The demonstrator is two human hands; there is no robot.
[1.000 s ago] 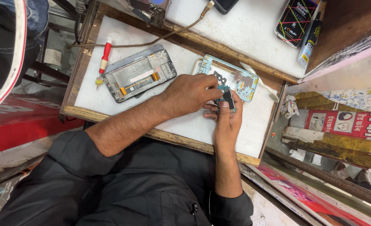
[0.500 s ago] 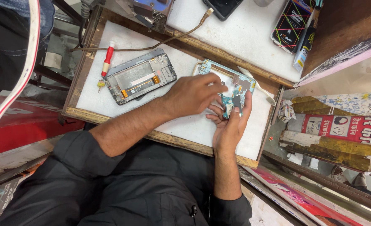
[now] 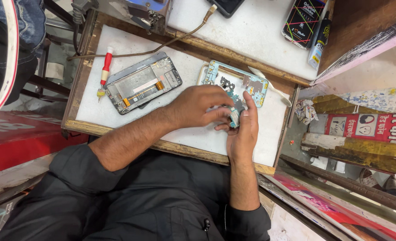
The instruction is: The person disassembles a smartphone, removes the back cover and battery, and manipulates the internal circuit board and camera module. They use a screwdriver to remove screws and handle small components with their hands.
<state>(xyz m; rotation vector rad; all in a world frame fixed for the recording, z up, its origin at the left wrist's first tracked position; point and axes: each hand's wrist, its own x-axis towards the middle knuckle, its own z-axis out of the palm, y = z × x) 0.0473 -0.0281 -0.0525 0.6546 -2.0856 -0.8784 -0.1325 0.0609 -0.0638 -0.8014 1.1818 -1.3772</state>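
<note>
The person's left hand point(image 3: 198, 107) and right hand point(image 3: 242, 131) meet over the white, wood-framed worktop point(image 3: 131, 49), both pinching a small dark circuit board with metal parts point(image 3: 234, 114). The left grip is closed on the board from the left with thumb and fingertips; the right grip clasps it from below, the forefinger stretched up along its right edge. The board is held just above the worktop, close in front of the light-blue opened phone frame point(image 3: 233, 80), which lies flat with small parts inside. Further left lies a grey phone chassis with an orange flex strip point(image 3: 142, 82), tilted, and beside it a red-handled screwdriver point(image 3: 105, 69). A brown cable point(image 3: 162, 44) runs across the worktop's far edge.
</note>
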